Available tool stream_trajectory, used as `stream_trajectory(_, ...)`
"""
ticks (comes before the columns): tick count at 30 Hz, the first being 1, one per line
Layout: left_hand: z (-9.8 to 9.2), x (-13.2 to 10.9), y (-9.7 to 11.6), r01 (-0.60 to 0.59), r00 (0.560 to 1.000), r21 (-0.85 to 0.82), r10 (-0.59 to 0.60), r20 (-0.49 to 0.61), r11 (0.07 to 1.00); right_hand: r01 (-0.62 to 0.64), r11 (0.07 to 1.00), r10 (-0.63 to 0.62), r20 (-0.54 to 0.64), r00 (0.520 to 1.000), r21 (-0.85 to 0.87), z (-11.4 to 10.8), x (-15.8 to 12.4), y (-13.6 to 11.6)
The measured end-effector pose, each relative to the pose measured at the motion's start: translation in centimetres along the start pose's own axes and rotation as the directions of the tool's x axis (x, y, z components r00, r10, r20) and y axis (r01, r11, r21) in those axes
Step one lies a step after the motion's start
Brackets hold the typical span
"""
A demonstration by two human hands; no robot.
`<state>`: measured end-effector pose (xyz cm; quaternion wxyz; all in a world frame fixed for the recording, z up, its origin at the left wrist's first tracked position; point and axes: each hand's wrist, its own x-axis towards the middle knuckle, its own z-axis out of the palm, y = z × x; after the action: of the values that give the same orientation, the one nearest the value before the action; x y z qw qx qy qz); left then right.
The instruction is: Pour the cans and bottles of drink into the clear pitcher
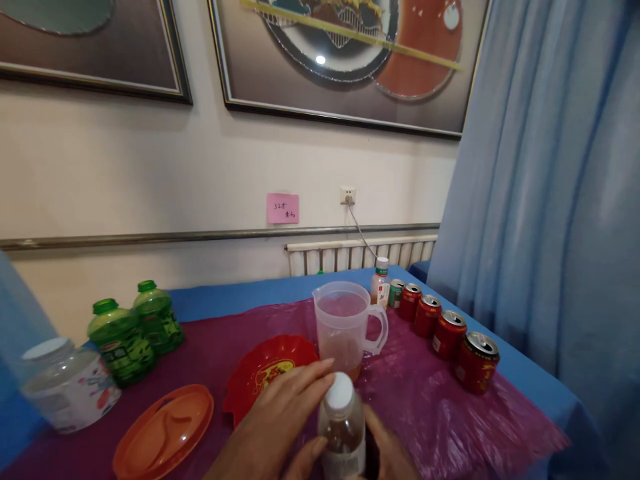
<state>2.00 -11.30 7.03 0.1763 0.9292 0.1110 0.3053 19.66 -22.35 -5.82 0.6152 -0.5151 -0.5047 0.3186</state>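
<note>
Nearest the lens: white-capped bottle (343, 433) of brown liquid, upright at the near edge of the counter (530, 383) — left hand (280, 420) and right hand (390, 453), each grip clamped on its sides. Clear measuring jug (345, 327) just behind, beside red plate (265, 373).

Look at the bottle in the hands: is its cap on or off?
On. The white cap sits atop the upright bottle, held between the left hand and right hand.
</note>
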Motion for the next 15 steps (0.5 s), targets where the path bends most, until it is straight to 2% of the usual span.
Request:
stream_trajectory(3, -1.2, 3.1, 0.7, -0.151, 0.961, -0.09, 0.168, 0.219, 0.984, -0.012, 1.0, 0.012, 0.046, 0.999, -0.016, 0.0, 0.1, -0.5)
stream_trajectory(6, -2.0, 5.1, 1.2, -0.179, 0.91, -0.158, 0.224, 0.348, 0.971, 0.003, 1.0, -0.004, 0.06, 0.998, 0.017, -0.4, 0.0, -0.2)
stream_trajectory(11, -1.1, 6.5, 1.7, -0.184, 0.89, -0.048, 0.187, 0.416, 0.982, 0.012, 0.999, -0.014, 0.025, 1.0, 0.053, -0.2, -0.4, 0.2)
stream_trajectory(15, 0.3, 7.0, 1.4, -0.18, 0.906, 0.201, 0.083, 0.415, 0.963, -0.059, 0.993, 0.05, -0.091, 0.995, -0.1, 0.7, -0.9, 0.3)
